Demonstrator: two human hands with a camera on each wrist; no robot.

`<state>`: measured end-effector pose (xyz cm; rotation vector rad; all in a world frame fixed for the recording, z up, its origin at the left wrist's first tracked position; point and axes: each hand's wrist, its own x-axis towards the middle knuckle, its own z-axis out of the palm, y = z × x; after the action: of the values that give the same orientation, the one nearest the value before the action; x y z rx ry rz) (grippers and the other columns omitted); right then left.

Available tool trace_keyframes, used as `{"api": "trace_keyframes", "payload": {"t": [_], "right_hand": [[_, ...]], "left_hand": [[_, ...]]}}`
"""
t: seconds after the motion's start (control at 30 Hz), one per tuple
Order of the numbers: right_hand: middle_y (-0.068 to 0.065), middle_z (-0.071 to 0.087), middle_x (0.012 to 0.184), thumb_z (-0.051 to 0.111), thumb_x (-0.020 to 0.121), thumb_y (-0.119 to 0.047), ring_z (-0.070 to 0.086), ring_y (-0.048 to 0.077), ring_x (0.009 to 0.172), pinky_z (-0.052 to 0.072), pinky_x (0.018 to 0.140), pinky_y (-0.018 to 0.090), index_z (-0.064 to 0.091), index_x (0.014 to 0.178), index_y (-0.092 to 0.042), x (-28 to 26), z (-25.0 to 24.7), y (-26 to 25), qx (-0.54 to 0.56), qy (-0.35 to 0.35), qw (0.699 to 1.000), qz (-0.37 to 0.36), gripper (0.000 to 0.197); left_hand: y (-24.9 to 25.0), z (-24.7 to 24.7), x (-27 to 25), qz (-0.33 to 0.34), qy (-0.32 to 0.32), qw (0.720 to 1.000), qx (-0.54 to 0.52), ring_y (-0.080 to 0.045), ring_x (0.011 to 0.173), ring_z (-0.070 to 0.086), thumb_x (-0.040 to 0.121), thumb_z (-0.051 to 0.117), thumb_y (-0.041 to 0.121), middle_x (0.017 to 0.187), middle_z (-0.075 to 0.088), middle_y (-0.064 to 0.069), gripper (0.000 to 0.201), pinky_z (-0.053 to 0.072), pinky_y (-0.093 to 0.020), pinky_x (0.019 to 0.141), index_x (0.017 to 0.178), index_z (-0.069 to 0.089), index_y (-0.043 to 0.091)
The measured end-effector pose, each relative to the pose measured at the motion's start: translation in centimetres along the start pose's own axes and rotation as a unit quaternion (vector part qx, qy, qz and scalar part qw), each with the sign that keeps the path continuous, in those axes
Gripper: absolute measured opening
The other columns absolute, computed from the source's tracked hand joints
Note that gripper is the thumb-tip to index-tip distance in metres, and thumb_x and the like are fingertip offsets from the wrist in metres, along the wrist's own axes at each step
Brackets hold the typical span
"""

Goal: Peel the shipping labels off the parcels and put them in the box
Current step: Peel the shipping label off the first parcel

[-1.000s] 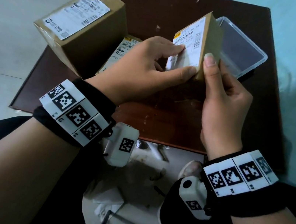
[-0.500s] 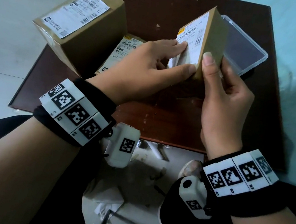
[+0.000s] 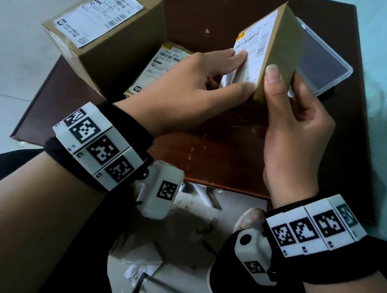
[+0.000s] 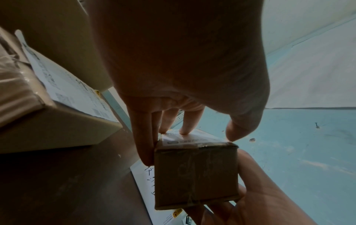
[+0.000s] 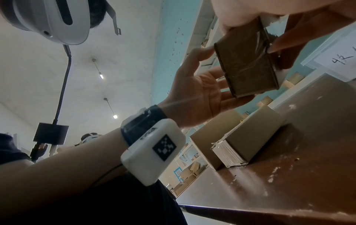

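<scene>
A small cardboard parcel is held tilted above the table, its white shipping label facing left. My right hand grips it, thumb on the near edge and fingers behind. My left hand pinches the label's loosened lower-left part between fingers and thumb. In the left wrist view the fingertips touch the label at the parcel's top edge. The clear plastic box lies behind the parcel, partly hidden.
On the left of the brown table stands a large labelled parcel. A flat labelled parcel lies beside it, partly behind my left hand. Paper scraps litter the floor below the table's near edge.
The small parcel has risen a little and shifted right in my right hand. My left fingers stay on the label, whose lower-left part now stands further off the cardboard.
</scene>
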<state>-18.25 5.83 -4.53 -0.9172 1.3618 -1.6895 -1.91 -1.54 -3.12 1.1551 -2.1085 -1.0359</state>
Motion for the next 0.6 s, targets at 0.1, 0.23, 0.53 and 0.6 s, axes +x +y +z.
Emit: {"api": "trace_keyframes", "payload": {"t": [0.1, 0.23, 0.53, 0.6], "right_hand": [[-0.002, 0.081, 0.114, 0.075, 0.102, -0.029, 0.078, 0.008, 0.105, 0.061, 0.082, 0.024, 0.073, 0.136, -0.01, 0.01, -0.02, -0.03, -0.008, 0.002, 1.0, -0.001, 0.038], [-0.004, 0.082, 0.112, 0.074, 0.103, -0.027, 0.078, 0.007, 0.104, 0.062, 0.08, 0.022, 0.073, 0.135, -0.01, -0.09, -0.04, -0.03, -0.007, 0.001, 1.0, 0.004, 0.037], [-0.003, 0.082, 0.113, 0.074, 0.103, -0.03, 0.077, 0.01, 0.109, 0.061, 0.087, 0.027, 0.075, 0.134, -0.01, 0.11, -0.05, 0.22, -0.009, 0.001, 1.0, -0.003, 0.037], [-0.004, 0.083, 0.112, 0.073, 0.103, -0.031, 0.077, 0.011, 0.109, 0.061, 0.089, 0.029, 0.075, 0.133, -0.011, 0.12, -0.09, 0.37, -0.011, 0.0, 1.0, -0.003, 0.036]], "left_hand": [[0.33, -0.04, -0.21, -0.005, 0.004, 1.0, 0.001, -0.008, 0.146, 0.045, 0.095, 0.055, 0.06, 0.164, 0.043, 0.0, 0.078, 0.048, -0.039, 0.114, 0.156, 0.047, 0.012], [0.68, -0.01, -0.42, 0.0, 0.006, 1.0, -0.001, -0.002, 0.129, 0.051, 0.099, 0.055, 0.05, 0.144, 0.054, 0.009, 0.07, 0.049, -0.037, 0.11, 0.154, 0.049, 0.008], [0.8, 0.05, -0.64, 0.012, 0.009, 1.0, 0.003, -0.014, 0.128, 0.06, 0.103, 0.054, 0.047, 0.134, 0.06, 0.008, 0.06, 0.048, -0.044, 0.108, 0.147, 0.058, 0.006], [0.76, 0.0, -0.71, 0.013, 0.012, 1.0, 0.011, -0.008, 0.12, 0.059, 0.103, 0.055, 0.046, 0.129, 0.057, 0.01, 0.059, 0.048, -0.041, 0.107, 0.145, 0.059, 0.005]]}}
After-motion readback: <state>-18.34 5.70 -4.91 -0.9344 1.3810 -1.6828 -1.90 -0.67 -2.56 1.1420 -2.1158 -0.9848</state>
